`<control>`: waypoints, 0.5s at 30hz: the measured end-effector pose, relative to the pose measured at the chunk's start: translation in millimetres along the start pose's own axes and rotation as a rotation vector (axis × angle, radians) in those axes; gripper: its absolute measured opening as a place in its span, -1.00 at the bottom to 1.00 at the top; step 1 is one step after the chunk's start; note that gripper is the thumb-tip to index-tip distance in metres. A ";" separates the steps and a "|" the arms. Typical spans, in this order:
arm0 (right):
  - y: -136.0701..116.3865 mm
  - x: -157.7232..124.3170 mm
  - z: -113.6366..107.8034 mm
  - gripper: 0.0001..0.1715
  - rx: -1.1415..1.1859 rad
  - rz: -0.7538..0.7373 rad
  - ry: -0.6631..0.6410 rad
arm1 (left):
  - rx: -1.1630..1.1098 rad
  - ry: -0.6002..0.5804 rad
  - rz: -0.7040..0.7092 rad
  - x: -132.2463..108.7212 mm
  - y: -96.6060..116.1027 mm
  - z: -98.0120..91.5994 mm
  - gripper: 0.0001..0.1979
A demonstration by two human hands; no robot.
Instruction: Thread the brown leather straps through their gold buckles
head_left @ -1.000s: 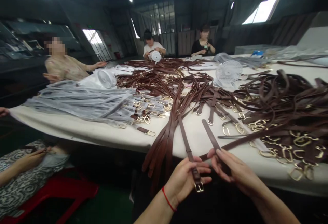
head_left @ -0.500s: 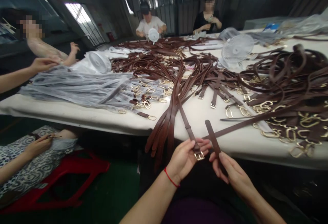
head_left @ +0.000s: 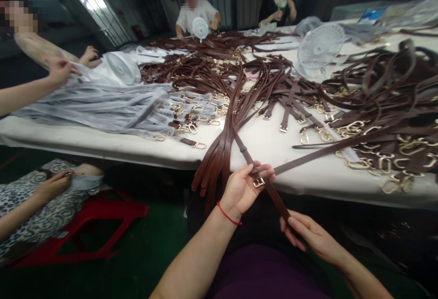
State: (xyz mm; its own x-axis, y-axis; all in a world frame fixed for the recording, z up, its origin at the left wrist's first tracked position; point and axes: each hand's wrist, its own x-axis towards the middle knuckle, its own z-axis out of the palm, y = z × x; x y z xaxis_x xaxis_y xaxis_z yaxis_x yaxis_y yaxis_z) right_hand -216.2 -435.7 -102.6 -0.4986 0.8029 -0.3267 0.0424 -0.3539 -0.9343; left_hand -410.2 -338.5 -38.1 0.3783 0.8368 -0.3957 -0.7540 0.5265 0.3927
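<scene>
- The left hand, a red string around its wrist, is curled almost closed at the table's front edge, thumb and fingers pinching a dark brown leather strap just behind its square gold metal buckle.
- The right hand is lower, over the person's purple-clothed lap, fingers partly open and bent around a narrow brown leather tail that rises to the buckle.
- From here I cannot tell whether the tail has passed through the buckle; the left fingers hide the join.
- Looking at how things lie, this strap is up off the white cloth-covered table in both hands, while the rest remain down.
- A heap of brown straps with gold oval rings sits to the right; more sprawl across the middle.
- On the left, a long bundle of straps in grey translucent plastic sleeves is far smaller than the loose spread.
- Two white desk fans stand among them, and a co-worker in a white T-shirt holds a third.
- A co-worker's hand touches the sleeves; another seated person's hand works low at left, above a red plastic stool.
- Compared with the earlier frame, the tail and buckle have gone from apart to meeting at the left hand, and the right hand has dropped away from the table.
</scene>
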 end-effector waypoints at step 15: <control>-12.6 39.3 11.0 -0.46 -0.095 -0.062 0.096 | -0.040 -0.032 0.119 -0.9 2.0 12.8 -0.73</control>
State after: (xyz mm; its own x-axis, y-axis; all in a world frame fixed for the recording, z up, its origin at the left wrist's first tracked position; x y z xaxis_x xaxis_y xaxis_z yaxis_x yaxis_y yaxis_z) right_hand -245.8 -405.0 -102.1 -0.4182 0.8654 -0.2761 0.0978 -0.2592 -0.9608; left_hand -405.2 -336.3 -26.3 0.3012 0.8977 -0.3215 -0.8150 0.4174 0.4020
